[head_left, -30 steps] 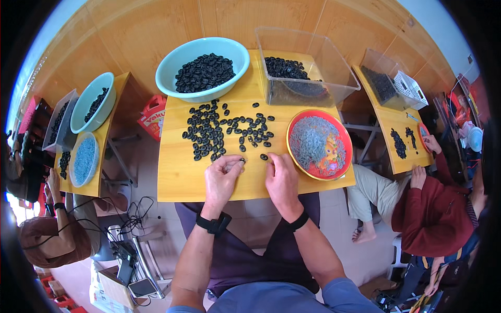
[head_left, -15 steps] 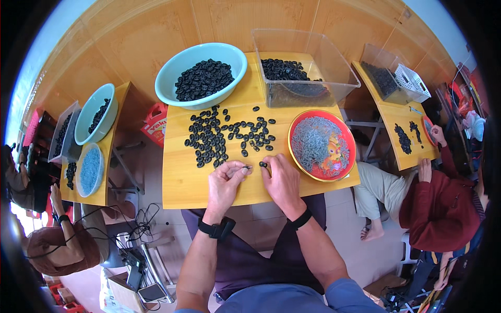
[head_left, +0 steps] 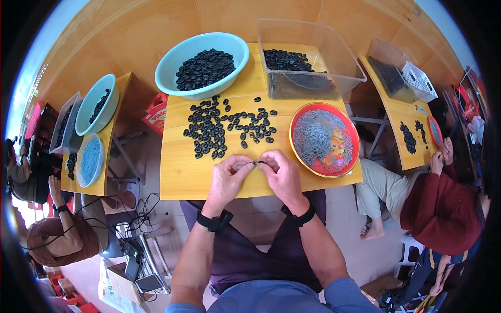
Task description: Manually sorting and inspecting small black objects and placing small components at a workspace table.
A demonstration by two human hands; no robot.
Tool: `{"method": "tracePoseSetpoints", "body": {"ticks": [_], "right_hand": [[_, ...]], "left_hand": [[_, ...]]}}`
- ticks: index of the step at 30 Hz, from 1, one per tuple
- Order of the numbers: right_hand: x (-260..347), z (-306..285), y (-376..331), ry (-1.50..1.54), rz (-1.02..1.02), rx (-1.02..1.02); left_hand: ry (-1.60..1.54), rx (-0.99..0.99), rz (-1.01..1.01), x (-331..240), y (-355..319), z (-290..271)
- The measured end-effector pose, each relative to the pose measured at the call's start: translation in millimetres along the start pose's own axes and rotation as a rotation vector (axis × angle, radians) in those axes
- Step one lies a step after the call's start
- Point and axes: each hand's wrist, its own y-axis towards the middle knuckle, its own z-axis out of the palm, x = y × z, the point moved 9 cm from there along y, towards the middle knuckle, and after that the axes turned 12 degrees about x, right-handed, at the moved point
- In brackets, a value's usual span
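Between my two hands I hold a small black link-shaped part [head_left: 257, 163], pinched just above the near edge of the wooden table [head_left: 182, 177]. My left hand [head_left: 228, 180] has thumb and forefinger closed on one end of it, and my right hand [head_left: 282, 175] closes on the other end, so both sets of fingertips meet at the part, shut tight with no gap that I can see. Whether it is one piece or two being pressed together is too small to tell.

Just beyond my knuckles lies a loose scatter of black parts [head_left: 224, 128] spread over the tabletop. To my right, touching nothing of mine, sits a red round tray [head_left: 350, 156] filled with fine grey pieces. Farther back stand a pale blue bowl [head_left: 172, 62] heaped with more black parts and a clear plastic bin [head_left: 313, 39] holding others.

I judge the main risk to be the part slipping: it is tiny, my grip covers only its ends, and it hangs close to the table's edge, so a slip could send it into my lap or onto the floor. A wide sweep of my right wrist could also nudge the tray's rim.
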Motion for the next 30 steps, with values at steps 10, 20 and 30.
{"method": "tracePoseSetpoints", "body": {"ticks": [10, 20, 30], "right_hand": [[-17, -1, 3, 0.249, 0.043, 0.075], [-23, 4, 1, 0.497, 0.162, 0.122], [-17, 8, 3, 0.434, 0.162, 0.164]], "left_hand": [[-0.015, -0.027, -0.078, 3, 5, 1], [0.05, -0.069, -0.079, 1, 1, -3], [0.042, -0.077, -0.049, 4, 1, -5]]}}
